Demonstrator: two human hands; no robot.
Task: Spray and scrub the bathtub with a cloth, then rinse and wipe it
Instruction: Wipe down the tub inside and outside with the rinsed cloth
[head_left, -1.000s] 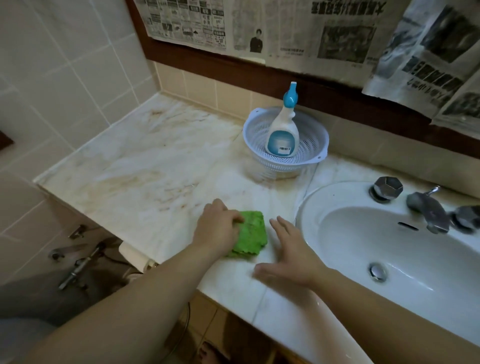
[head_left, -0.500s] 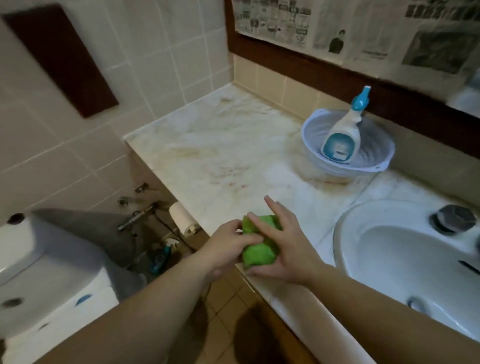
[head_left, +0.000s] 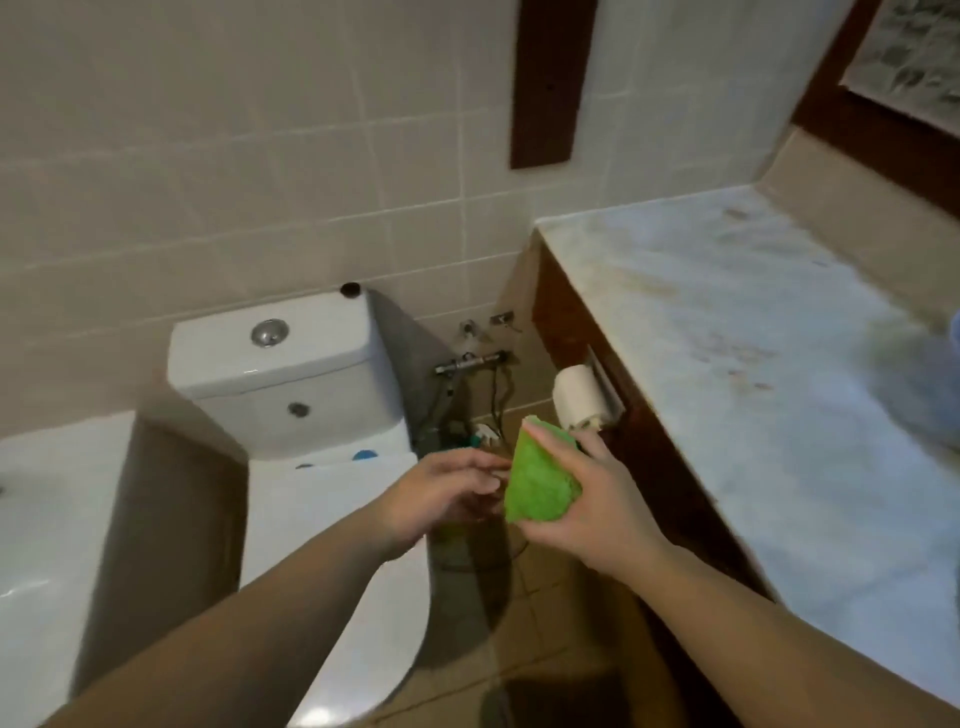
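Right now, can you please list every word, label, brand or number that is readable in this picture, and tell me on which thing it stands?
None can be read.
Paper at the top right, above the marble counter: print too blurred to read.
Toilet tank: no text visible.
Green cloth, held in the right hand beside the left hand: no label visible.
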